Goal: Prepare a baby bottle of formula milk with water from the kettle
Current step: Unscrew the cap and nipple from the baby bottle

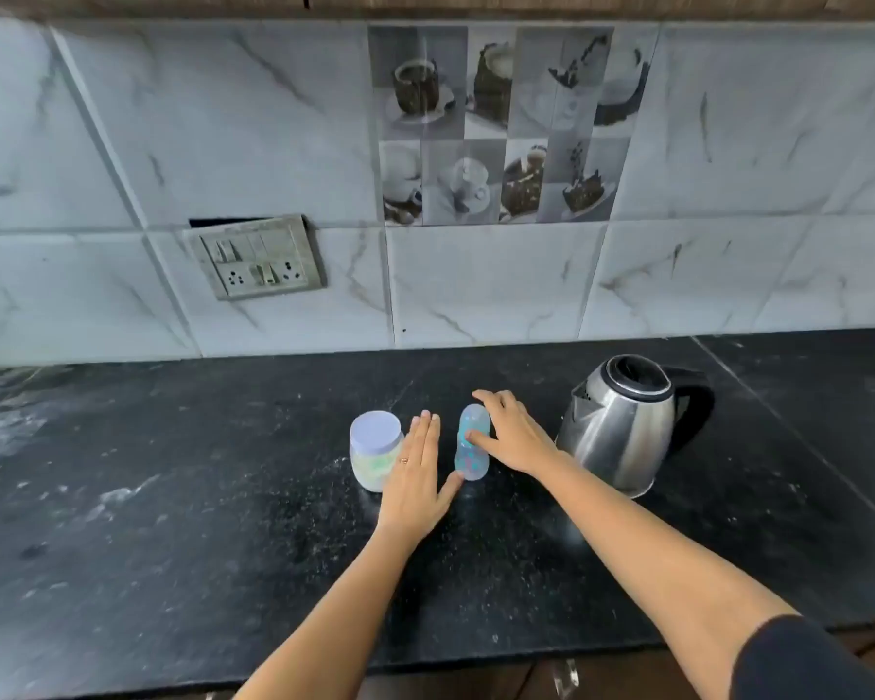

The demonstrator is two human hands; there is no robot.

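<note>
Baby bottle (472,444): upright on the dark table (223,497), mid-scene, cap on, between the two hands.
Left hand (415,477): flat, just left of the bottle; fingers (425,437) straight and together, gripping nothing; thumb spread out, its tip at the bottle's base.
Right hand (514,439): at the bottle's right, spread wide, not closed on it; thumb tip touches the bottle's waist, index finger reaches past its far side.
Formula jar (375,457): pale lid on, just left of the left hand.
Kettle (622,431): steel, black handle, right of the bottle, near the right hand.
Wall (476,285): marbled tiles; socket panel (258,257) far left.
</note>
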